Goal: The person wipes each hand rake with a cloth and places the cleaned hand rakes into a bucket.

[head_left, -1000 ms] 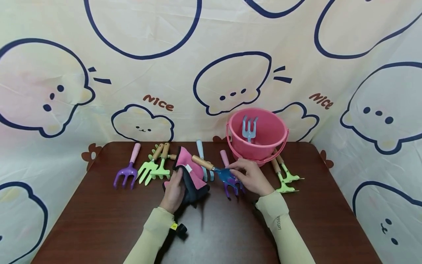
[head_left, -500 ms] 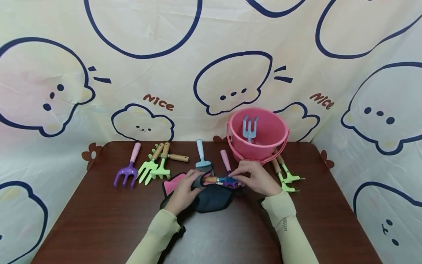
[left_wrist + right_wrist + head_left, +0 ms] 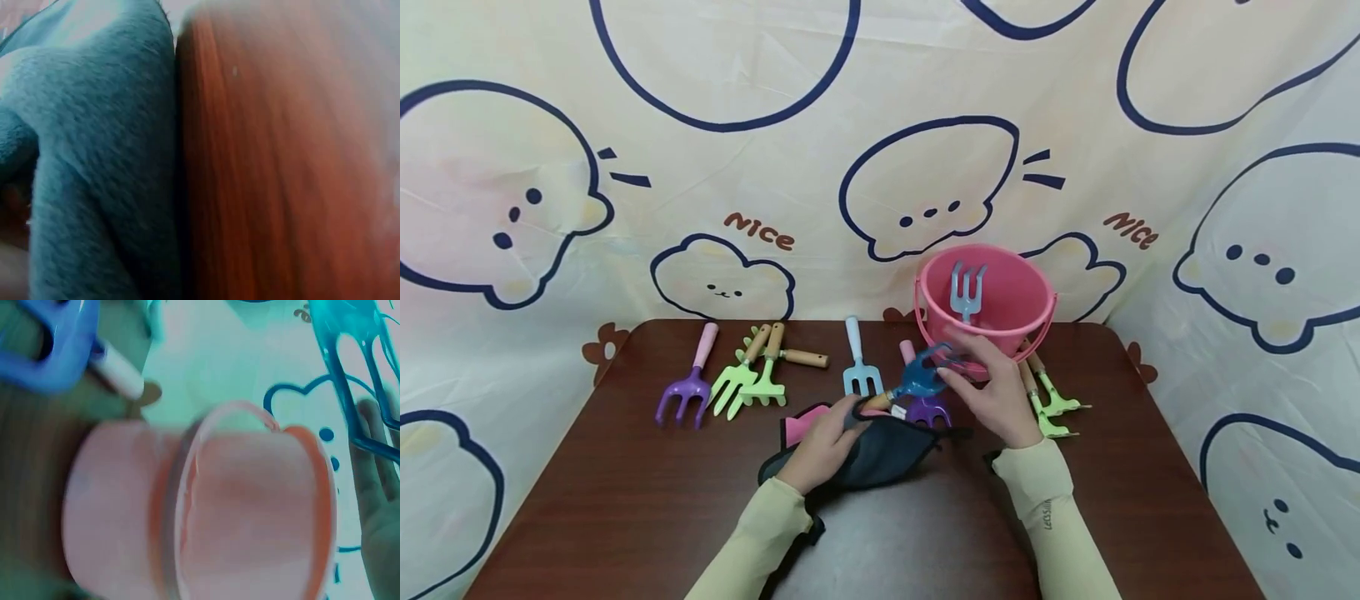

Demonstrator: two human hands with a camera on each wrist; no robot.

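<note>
Above the middle of the worktop (image 3: 962, 533), a blue fork (image 3: 921, 379) sits tilted, its wooden handle running into a dark cloth with a pink side (image 3: 883, 454); the left hand (image 3: 823, 446) grips that cloth by the handle, fingers curled; the right hand (image 3: 996, 392) is loosely spread beside the tines, fingers mostly straight; a purple fork (image 3: 928, 411) lies just beneath; behind stands a pink bucket (image 3: 1018, 287) holding a pale blue fork (image 3: 966, 298).

The backdrop (image 3: 760, 179) reads "Nice" twice; lettering (image 3: 1047, 514) on the right sleeve (image 3: 1067, 533) is illegible.
</note>
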